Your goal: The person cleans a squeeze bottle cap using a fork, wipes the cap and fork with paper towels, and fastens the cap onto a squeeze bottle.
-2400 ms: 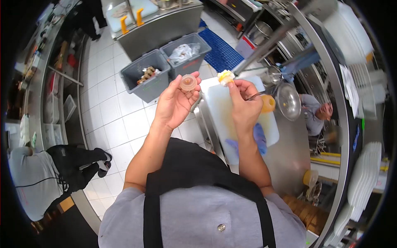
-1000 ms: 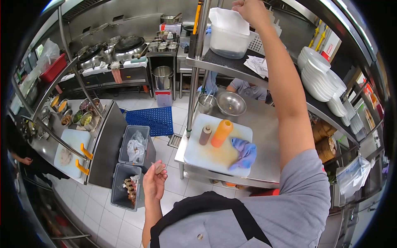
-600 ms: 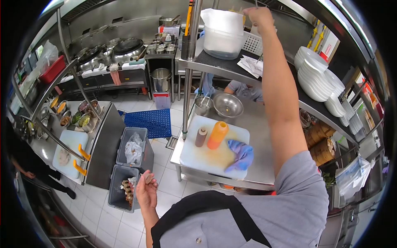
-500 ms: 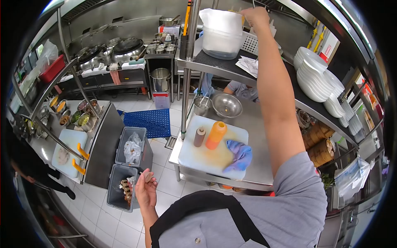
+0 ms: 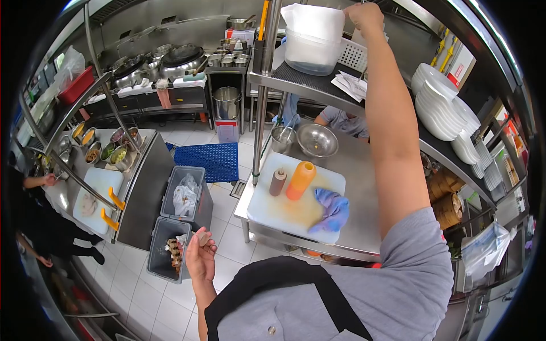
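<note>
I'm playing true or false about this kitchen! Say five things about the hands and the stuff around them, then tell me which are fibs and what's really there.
1. The left hand holds a small cup. True.
2. The right hand is lower than the left hand. False: it is raised high, near the white tub on the shelf.
3. The orange bottle stands on the white cutting board. True.
4. The blue cloth is on the floor. False: it lies on the cutting board, near the orange bottle.
5. The floor mat is blue. True.
</note>
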The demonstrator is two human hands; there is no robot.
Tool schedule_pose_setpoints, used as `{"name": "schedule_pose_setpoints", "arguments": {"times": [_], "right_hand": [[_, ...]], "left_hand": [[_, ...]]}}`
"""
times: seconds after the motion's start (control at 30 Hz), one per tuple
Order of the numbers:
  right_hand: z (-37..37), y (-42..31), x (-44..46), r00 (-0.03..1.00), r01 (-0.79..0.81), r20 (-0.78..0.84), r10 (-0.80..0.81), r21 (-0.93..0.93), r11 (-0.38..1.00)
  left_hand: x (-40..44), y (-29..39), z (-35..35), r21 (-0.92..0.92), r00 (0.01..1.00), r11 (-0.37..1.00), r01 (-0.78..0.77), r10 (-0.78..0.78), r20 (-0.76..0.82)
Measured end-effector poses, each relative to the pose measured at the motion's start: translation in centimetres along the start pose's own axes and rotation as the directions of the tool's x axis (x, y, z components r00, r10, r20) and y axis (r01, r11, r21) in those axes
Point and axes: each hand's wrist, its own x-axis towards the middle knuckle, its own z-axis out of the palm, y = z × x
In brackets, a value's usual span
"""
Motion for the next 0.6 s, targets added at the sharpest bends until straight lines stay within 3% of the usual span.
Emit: {"name": "schedule_pose_setpoints", "arguments": {"times": [0.07,0.1,0.17,0.33,0.43,0.5,0.6], "right_hand": [[-2.5,-1.6,-1.5,0.907,-0.341,-0.099,0.410,0.400,0.851],[-3.6,-1.7,-1.5,0.906,-0.340,-0.100,0.411,0.403,0.849],[-5.6,-2.1,-2.0,0.965,-0.205,-0.062,0.255,0.429,0.880],[-10.5,-3.8,-4.8,0.969,-0.144,-0.106,0.222,0.484,0.863],[-11.8,-3.8,-6.2,0.982,-0.128,-0.071,0.174,0.423,0.897],[-11.5,-3.8,-7.2,0.946,-0.014,-0.281,0.160,0.461,0.887],[-11.2,-3.9,-8.9,0.916,0.135,-0.377,0.138,0.612,0.779]], "left_hand": [[0.0,0.2,0.1,0.016,1.000,1.000,0.000,0.000,-0.005],[0.2,0.3,0.2,0.017,1.000,1.000,-0.003,0.003,-0.005],[0.1,0.3,0.5,0.006,1.000,1.000,-0.001,0.001,0.010],[0.5,0.0,1.2,0.028,1.000,1.000,0.013,-0.013,0.018],[0.4,-0.2,1.7,0.015,1.000,1.000,0.012,-0.013,0.027],[0.4,-0.3,2.2,0.003,1.000,1.000,0.008,-0.008,0.028],[0.4,-0.2,3.4,-0.014,0.998,1.000,0.017,-0.017,0.065]]}}
